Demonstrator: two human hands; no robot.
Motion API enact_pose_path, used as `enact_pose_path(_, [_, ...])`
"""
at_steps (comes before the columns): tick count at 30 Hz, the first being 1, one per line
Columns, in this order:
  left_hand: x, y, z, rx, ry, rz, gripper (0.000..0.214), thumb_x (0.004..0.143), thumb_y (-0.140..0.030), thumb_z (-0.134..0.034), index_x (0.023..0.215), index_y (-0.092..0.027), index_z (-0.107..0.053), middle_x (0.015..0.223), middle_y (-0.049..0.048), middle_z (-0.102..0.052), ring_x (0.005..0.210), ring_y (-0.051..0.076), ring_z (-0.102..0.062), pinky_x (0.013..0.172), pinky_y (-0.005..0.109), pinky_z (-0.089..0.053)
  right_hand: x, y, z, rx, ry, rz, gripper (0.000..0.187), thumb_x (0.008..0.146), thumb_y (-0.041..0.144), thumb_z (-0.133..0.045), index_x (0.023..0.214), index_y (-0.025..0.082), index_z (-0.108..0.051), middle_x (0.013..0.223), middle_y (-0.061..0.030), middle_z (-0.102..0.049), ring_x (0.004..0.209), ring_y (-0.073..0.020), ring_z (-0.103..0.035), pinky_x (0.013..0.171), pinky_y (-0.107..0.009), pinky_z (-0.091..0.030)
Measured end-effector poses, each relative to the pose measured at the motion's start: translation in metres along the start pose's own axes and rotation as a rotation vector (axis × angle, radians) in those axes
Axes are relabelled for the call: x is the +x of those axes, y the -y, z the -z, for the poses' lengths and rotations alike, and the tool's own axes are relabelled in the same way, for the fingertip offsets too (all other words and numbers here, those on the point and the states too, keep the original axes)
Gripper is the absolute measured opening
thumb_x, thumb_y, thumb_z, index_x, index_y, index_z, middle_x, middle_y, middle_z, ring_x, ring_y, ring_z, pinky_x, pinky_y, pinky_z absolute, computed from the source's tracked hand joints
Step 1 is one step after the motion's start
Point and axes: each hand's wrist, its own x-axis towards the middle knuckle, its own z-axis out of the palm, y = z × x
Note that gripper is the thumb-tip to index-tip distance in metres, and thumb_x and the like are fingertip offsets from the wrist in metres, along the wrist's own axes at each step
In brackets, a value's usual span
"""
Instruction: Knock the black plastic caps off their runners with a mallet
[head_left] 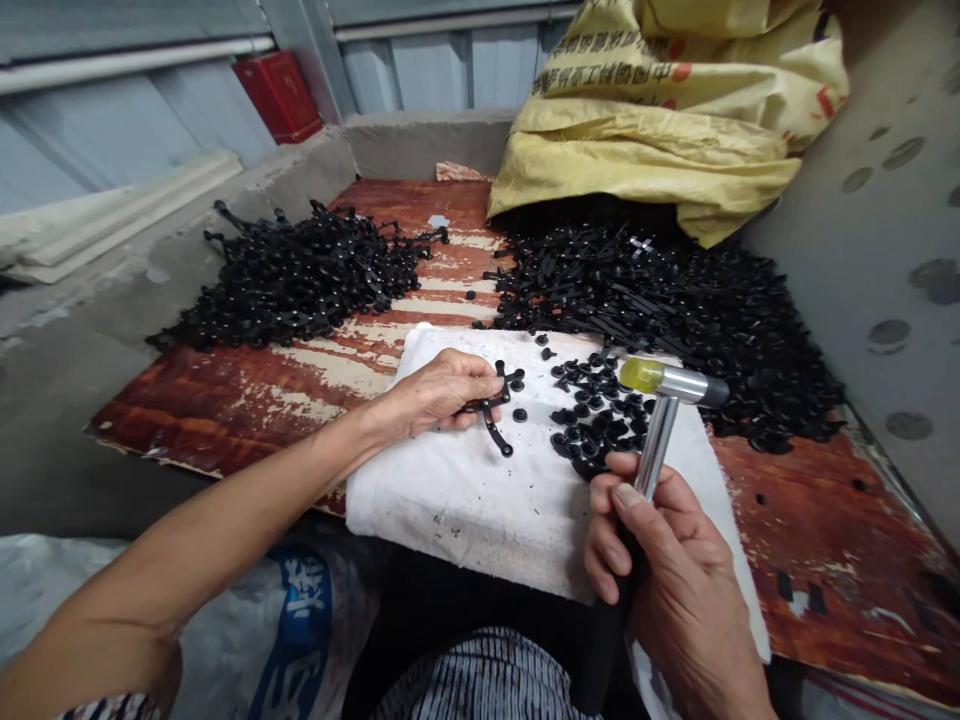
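Between the thumb and fingers of my left hand is a black plastic part with several arms, held over the white cloth. A small round black piece lies on the cloth just right of it. My right hand is wrapped around the handle of a mallet, with its metal neck upright and its head raised. One face of the head is yellow, the other dark. Behind the mallet, several round black caps are scattered on the cloth, partly hidden by it.
A heap of black many-armed parts lies at the left of the worn red-brown board. On the right, a larger heap of black pieces spills from a yellow woven sack. A red box stands against the back wall.
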Motion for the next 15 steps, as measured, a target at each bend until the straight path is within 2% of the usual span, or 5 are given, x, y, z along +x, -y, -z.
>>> enact_pose_path(4, [0.0035,-0.0031,-0.0018,0.017,-0.025,0.047,0.028,0.093,-0.010,-0.050,0.065,-0.013,-0.054,0.054,0.0021,-0.064,0.027,0.002,-0.039,0.027,0.013,-0.017,-0.0007,0.0000,0.0022,0.007,0.009,-0.004,0.022,0.075,0.031,-0.080,0.092,0.023,-0.068,0.069,0.0037,-0.062,0.040,-0.0041,-0.043,0.030,-0.014,-0.041])
enact_pose_path(15, [0.0068,-0.0016,-0.0009,0.005,-0.003,0.018,0.030,0.092,-0.008,-0.050,0.063,-0.012,-0.055,0.055,0.0027,-0.065,0.027,0.002,-0.039,0.026,0.014,-0.017,-0.0006,-0.0006,0.0034,-0.001,0.014,-0.011,0.019,0.077,0.029,-0.078,0.093,0.024,-0.068,0.070,0.0029,-0.062,0.041,-0.0043,-0.044,0.030,-0.014,-0.041])
